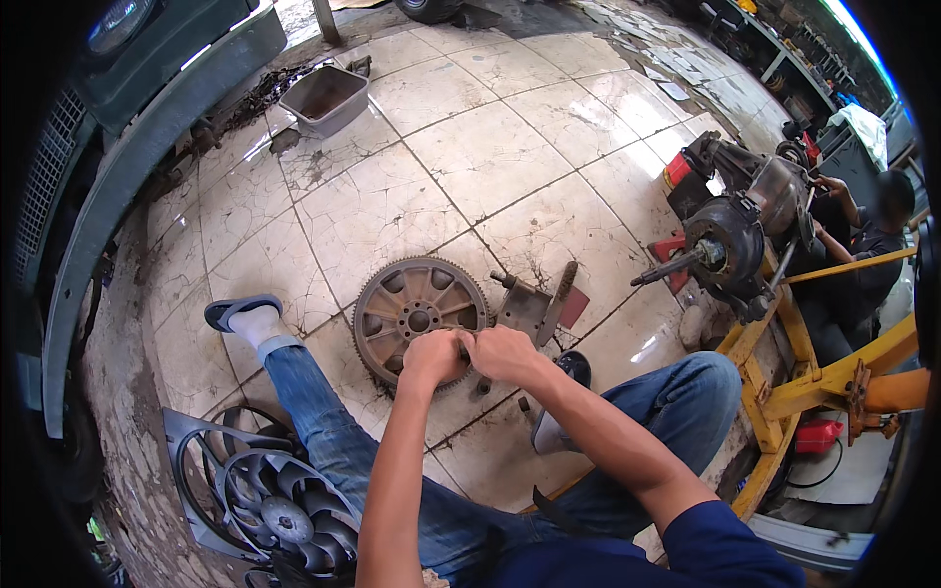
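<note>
We list: one brown, round, toothed metal flywheel (420, 303), flat on white floor tiles (446, 186); our left hand (436, 357) and right hand (502, 355), curled closed together over its four-o'clock rim, contents we cannot tell; one grey-brown metal plate (522, 308), three o'clock.

Vehicle repair workshop, front bumper (113, 171) at ten o'clock, cooling fan (288, 519) at seven, toothed flywheel (420, 303) near centre, axle assembly (774, 196) toward three.
</note>
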The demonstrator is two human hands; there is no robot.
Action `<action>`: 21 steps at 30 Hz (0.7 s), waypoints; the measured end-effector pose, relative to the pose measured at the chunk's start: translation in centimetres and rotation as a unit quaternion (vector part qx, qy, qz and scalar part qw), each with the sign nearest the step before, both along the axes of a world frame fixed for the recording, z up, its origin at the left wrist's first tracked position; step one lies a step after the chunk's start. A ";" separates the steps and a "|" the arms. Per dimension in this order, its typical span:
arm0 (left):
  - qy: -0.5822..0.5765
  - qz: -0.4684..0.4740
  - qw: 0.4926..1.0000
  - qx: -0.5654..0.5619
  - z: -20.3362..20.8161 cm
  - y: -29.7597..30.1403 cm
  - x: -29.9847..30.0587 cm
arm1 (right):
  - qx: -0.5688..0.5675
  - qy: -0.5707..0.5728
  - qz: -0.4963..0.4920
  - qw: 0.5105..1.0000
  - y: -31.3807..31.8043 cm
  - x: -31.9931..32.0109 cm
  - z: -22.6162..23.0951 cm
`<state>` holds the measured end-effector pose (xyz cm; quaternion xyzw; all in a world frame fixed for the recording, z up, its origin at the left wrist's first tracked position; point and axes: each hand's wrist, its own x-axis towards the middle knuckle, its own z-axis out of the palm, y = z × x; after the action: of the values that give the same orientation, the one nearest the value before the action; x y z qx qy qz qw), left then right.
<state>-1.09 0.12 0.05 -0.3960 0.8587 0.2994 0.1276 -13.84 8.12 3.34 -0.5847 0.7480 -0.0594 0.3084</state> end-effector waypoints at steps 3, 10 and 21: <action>-0.018 -0.012 1.000 -0.004 -0.4 0.0 0.1 | 0.006 0.001 -0.011 1.000 -0.1 0.3 -0.5; -0.003 -0.003 1.000 -0.013 -0.2 0.0 -0.8 | -0.005 0.005 -0.022 1.000 0.0 0.0 -2.2; -0.032 -0.004 0.999 -0.030 -0.2 1.3 -0.1 | 0.081 -0.043 0.024 0.995 -0.1 -0.7 0.0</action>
<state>-1.14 1.38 -0.11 -0.4056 0.8642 0.2602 0.1448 -14.50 8.02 3.37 -0.5728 0.7220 -0.0157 0.3878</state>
